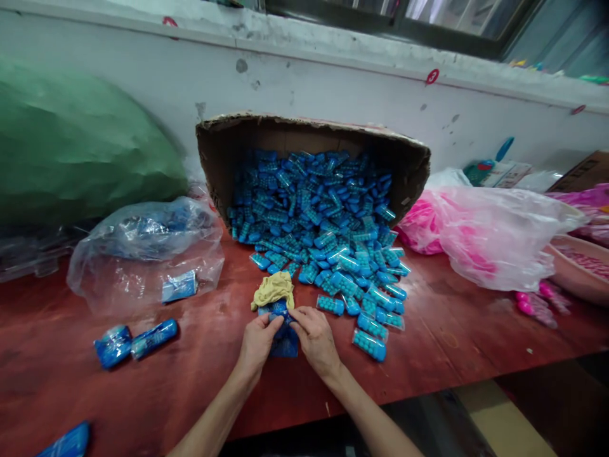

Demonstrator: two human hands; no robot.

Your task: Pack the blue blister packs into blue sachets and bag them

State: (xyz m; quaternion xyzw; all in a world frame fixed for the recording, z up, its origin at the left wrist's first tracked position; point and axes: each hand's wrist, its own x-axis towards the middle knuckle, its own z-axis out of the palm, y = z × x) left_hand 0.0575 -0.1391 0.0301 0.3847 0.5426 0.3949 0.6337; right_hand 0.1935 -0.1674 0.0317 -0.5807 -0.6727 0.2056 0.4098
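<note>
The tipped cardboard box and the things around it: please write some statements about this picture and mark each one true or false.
1. The brown cardboard box lies on its side, and small blue plastic capsule packs spill from it onto the red table. True.
2. Both hands are bare of any item. False: the left hand and right hand together hold a blue pack.
3. A crumpled yellow cloth lies just beyond the hands. True.
4. The clear plastic bag right of the box holds green items. False: its contents are pink.

Red-brown table (204,381) under tipped cardboard box (228,146), spilled blue packets (342,279), yellow cloth (273,289), clear bag (143,260).
</note>
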